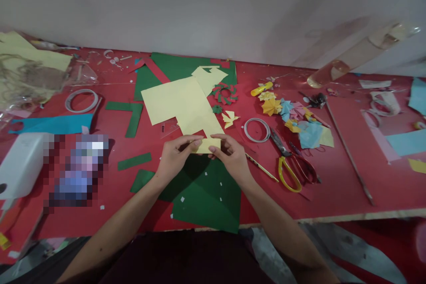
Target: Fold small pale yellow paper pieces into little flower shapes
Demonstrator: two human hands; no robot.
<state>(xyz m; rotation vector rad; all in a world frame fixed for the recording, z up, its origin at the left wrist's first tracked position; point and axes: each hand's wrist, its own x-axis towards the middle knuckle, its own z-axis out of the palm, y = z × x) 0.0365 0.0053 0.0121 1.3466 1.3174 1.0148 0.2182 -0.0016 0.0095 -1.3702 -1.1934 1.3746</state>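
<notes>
Between my two hands is a small yellow paper piece (pixel 207 146), held up over the table. My left hand (pixel 178 153) pinches its left end between thumb and fingers. At the right end my right hand (pixel 231 153) grips it the same way. Just beyond lies a large yellow paper sheet (pixel 176 97) with a cut-out edge. Below my hands a green paper sheet (pixel 213 195) hangs slightly over the front edge, with white scraps on it. A folded yellow paper shape (pixel 230 118) and a red-and-green paper ring (pixel 225 93) lie past my right hand.
To the right are yellow-handled scissors (pixel 289 175), a pencil (pixel 262 167), a tape roll (pixel 257 130) and folded paper pieces (pixel 271 106). A bottle (pixel 359 55) leans against the wall. On the left lie green strips (pixel 135 162), another tape roll (pixel 81 100) and a blurred-out device (pixel 81 168).
</notes>
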